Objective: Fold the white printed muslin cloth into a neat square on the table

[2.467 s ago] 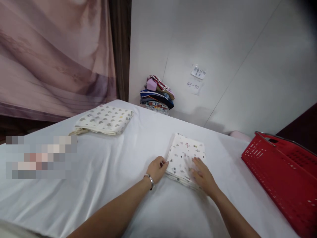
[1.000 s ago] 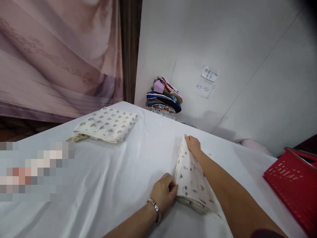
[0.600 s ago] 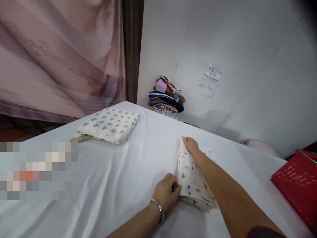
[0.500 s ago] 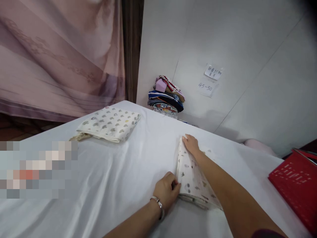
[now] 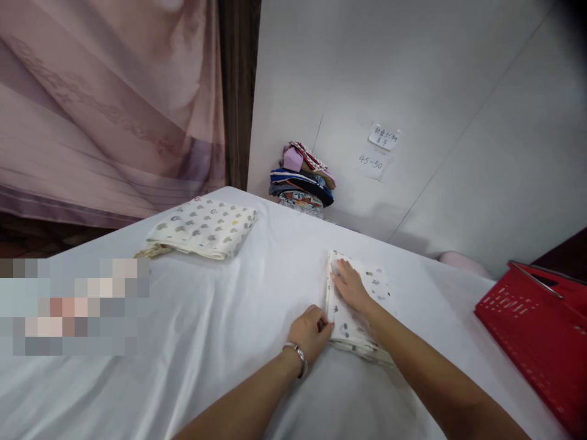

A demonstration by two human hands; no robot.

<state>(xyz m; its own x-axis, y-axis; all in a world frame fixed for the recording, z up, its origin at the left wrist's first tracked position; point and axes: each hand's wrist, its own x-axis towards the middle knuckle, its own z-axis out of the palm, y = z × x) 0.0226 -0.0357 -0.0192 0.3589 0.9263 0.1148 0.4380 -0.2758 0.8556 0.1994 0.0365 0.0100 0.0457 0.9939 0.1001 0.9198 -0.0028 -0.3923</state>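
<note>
White, printed folded cloth (image 5: 349,319) lies near the far edge of the tabletop (image 5: 275,263), right hand (image 5: 351,286) spread flat on top, left hand (image 5: 309,331) curled at its near-left corner, grip unclear; likely light, soft and floppy, best held by corners, layers together

- On the table (image 5: 275,275), a cloth (image 5: 346,321) is partly covered by the right hand (image 5: 351,287) and touched at its near left corner by the left hand (image 5: 307,333).
- Farther back and to the left, a second cloth (image 5: 206,229) is laid, well apart from the first.
- To the right, a basket (image 5: 527,336) is placed.
- Beyond the far edge, a clothes stack (image 5: 302,177) is set before the wall (image 5: 435,79).
- Right of it, paper notes (image 5: 383,137) are fixed to the wall.
- Behind the left side, a curtain (image 5: 110,110) is hung.
</note>
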